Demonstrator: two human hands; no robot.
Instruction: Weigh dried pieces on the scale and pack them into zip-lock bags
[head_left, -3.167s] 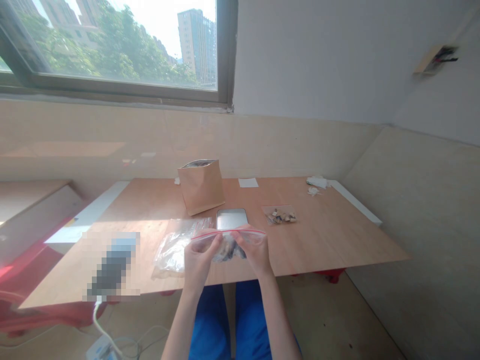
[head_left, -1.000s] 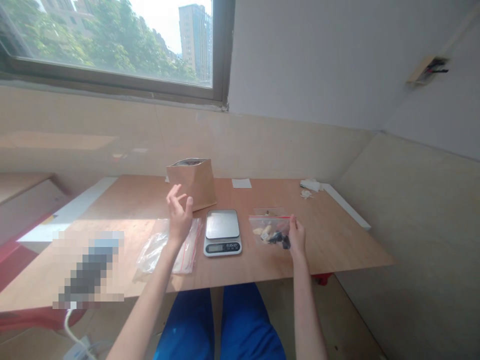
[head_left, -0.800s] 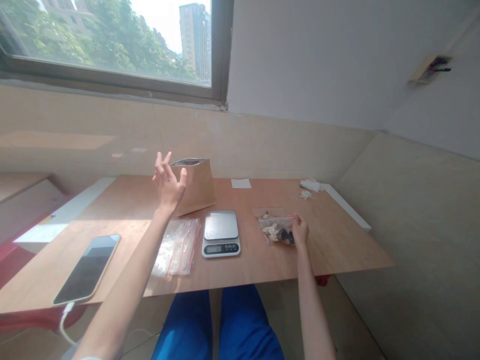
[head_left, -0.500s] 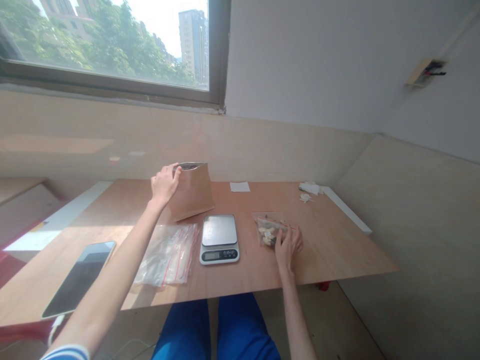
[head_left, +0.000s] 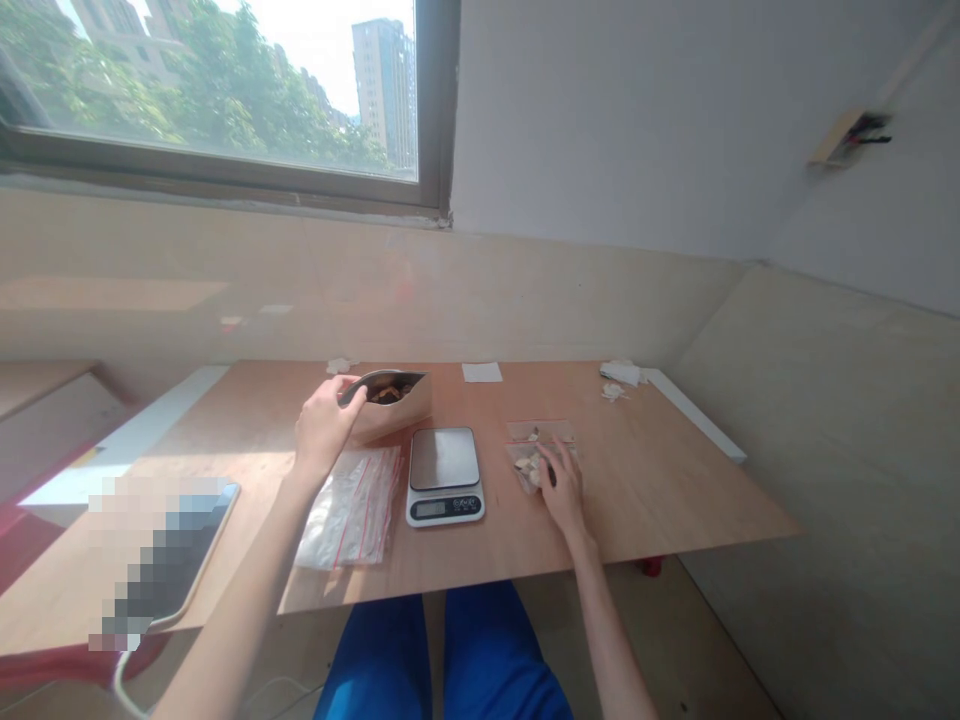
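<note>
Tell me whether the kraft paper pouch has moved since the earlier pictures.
Yes: the kraft paper pouch has tipped toward the person, away from the white paper slip, its mouth now gripped by the left hand.

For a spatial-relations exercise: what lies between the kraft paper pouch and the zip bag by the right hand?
A digital kitchen scale, shown in the head view.

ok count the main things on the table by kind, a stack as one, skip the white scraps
kraft pouch: 1
zip bag with pieces in it: 1
stack of zip bags: 1
scale: 1
phone: 1
paper slip: 1
total: 6
</note>
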